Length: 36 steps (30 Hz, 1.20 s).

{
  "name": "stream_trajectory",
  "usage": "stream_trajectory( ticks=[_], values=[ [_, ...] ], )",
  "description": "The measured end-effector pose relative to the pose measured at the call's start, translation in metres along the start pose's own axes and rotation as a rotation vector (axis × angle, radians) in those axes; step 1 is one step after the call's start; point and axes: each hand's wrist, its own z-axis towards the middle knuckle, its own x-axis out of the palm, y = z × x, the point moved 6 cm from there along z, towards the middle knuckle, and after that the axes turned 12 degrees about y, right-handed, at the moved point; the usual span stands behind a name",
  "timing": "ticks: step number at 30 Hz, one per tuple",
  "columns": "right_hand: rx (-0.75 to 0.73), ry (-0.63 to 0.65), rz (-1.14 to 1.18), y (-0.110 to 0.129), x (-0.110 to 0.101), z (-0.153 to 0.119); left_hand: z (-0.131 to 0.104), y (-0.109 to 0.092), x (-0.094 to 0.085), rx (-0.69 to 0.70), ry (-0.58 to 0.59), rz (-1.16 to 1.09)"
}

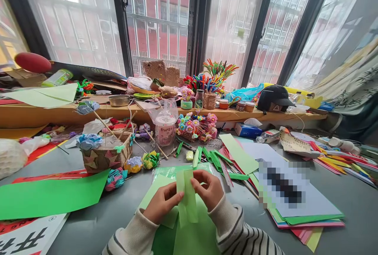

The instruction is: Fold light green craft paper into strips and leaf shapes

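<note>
Between my two hands a light green paper strip [187, 204] is held upright, with a crease or overlap running along its length. My left hand [164, 202] pinches its left edge between thumb and fingers. At the upper right edge, my right hand [208, 188] grips it the same way. Below lie larger sheets of green paper [195, 239], light and dark, on the grey table. Just beyond my hands are several folded green paper pieces [217, 160] and a small pale yellow block [189, 156].
On the left stand a basket [100, 158] with paper flowers and a bright green sheet [53, 196]. A lidded cup [165, 127] and crochet-like flowers [196, 125] are ahead. A paper stack [295, 192] lies right. A cluttered ledge [141, 111] runs beneath the windows.
</note>
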Motion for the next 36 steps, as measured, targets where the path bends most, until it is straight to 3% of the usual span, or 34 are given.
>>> stream_trajectory(
  ticks=[4,9,12,26,36],
  values=[
    [0.019,-0.027,-0.049,-0.004,0.0,0.001,0.0,0.001,0.001,-0.029,-0.028,0.021],
    [-0.003,0.03,0.0,-0.005,0.005,0.002,-0.001,0.001,-0.009,-0.061,-0.261,0.08],
    [0.013,0.046,0.018,-0.008,0.007,0.002,-0.001,0.002,-0.012,-0.034,-0.326,0.071],
    [-0.065,-0.064,-0.249,0.003,0.003,-0.002,-0.002,0.011,-0.011,-0.118,-0.348,0.062],
    [-0.403,-0.075,-0.561,0.022,0.012,-0.011,-0.004,0.007,-0.008,-0.1,-0.377,-0.13]
  ],
)
